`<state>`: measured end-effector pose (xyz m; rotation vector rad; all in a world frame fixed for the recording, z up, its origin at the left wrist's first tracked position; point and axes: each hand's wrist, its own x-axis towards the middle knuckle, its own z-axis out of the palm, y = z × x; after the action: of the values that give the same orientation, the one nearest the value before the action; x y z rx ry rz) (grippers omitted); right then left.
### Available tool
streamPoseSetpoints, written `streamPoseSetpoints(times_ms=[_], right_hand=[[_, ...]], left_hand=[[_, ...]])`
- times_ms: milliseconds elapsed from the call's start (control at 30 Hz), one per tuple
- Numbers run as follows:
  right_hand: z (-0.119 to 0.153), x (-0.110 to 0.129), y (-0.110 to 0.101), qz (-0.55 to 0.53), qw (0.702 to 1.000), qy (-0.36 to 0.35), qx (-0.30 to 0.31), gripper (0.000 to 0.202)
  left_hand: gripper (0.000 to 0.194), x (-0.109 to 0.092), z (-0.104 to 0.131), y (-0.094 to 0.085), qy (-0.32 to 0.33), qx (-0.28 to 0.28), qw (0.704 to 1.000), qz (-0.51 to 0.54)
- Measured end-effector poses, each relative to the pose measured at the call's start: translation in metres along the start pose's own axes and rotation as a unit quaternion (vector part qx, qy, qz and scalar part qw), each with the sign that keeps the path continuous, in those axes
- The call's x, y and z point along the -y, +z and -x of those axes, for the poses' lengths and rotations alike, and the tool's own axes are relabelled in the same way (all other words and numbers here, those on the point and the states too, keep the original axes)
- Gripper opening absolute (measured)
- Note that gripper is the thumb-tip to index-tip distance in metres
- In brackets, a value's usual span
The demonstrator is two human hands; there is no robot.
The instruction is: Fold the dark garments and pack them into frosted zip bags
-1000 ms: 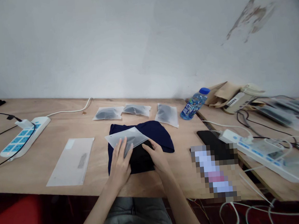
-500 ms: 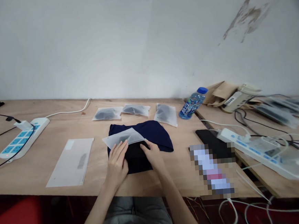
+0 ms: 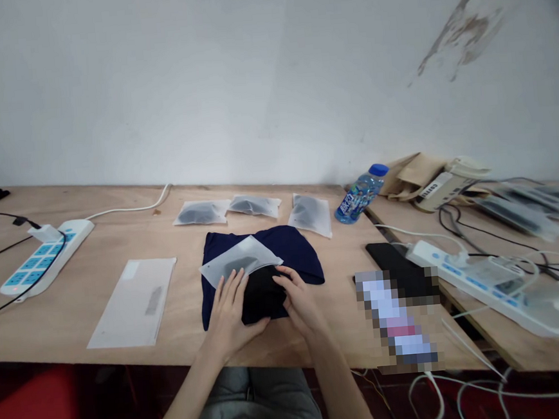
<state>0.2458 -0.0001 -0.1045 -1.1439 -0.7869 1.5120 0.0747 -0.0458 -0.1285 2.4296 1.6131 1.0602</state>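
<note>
A dark navy cloth [image 3: 292, 250] lies on the wooden table [image 3: 95, 269] in front of me, with a folded black garment [image 3: 263, 295] on its near part. A frosted plastic bag [image 3: 237, 259] lies over the far left of the black garment, partly around it. My left hand [image 3: 229, 310] rests flat on the garment's left side, fingertips at the bag's edge. My right hand [image 3: 302, 304] presses on the garment's right side, fingers curled over its edge.
An empty flat bag [image 3: 134, 301] lies to the left. Three packed bags [image 3: 255, 206] lie behind the cloth. A power strip [image 3: 41, 257] is far left; a water bottle [image 3: 360, 193], a black phone [image 3: 398, 268] and another power strip [image 3: 488, 277] with cables are right.
Both hands slid slightly nearer to me along the black garment. The plastic bag shifted a little to the right over it.
</note>
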Motion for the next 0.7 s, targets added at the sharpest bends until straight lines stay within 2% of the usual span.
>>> streamPoseSetpoints(times_ms=[67, 133, 233, 300, 367, 433, 500, 600, 700], right_hand=[[0.001, -0.003, 0.002, -0.013, 1.000, 0.005, -0.005, 0.038], [0.001, -0.003, 0.002, 0.025, 1.000, -0.010, -0.014, 0.039], [0.007, 0.005, -0.005, 0.147, 0.985, -0.091, -0.003, 0.042], [0.017, 0.015, -0.012, 0.245, 0.956, -0.153, 0.050, 0.051], [0.027, 0.022, -0.017, 0.355, 0.908, -0.197, 0.104, 0.066], [0.032, 0.025, -0.017, 0.452, 0.851, -0.237, 0.128, 0.081], [0.028, 0.021, -0.014, 0.502, 0.809, -0.275, 0.133, 0.083], [0.013, 0.013, -0.008, 0.522, 0.779, -0.320, 0.134, 0.071], [-0.004, 0.010, -0.006, 0.555, 0.754, -0.325, 0.135, 0.067]], left_hand=[[0.068, 0.000, -0.001, 0.006, -0.010, -0.032, 0.999, 0.001], [0.062, 0.002, -0.002, 0.009, -0.019, -0.054, 0.998, 0.007], [0.064, 0.006, -0.006, 0.006, -0.030, -0.086, 0.996, 0.019], [0.061, 0.009, -0.010, 0.001, -0.033, -0.103, 0.994, 0.031], [0.056, 0.009, -0.013, -0.002, -0.037, -0.119, 0.991, 0.042], [0.050, 0.008, -0.016, -0.004, -0.043, -0.133, 0.989, 0.050], [0.043, 0.005, -0.018, -0.004, -0.048, -0.144, 0.987, 0.059], [0.026, 0.001, -0.019, -0.001, -0.066, -0.164, 0.981, 0.074], [0.014, 0.001, -0.018, 0.000, -0.094, -0.174, 0.977, 0.072]])
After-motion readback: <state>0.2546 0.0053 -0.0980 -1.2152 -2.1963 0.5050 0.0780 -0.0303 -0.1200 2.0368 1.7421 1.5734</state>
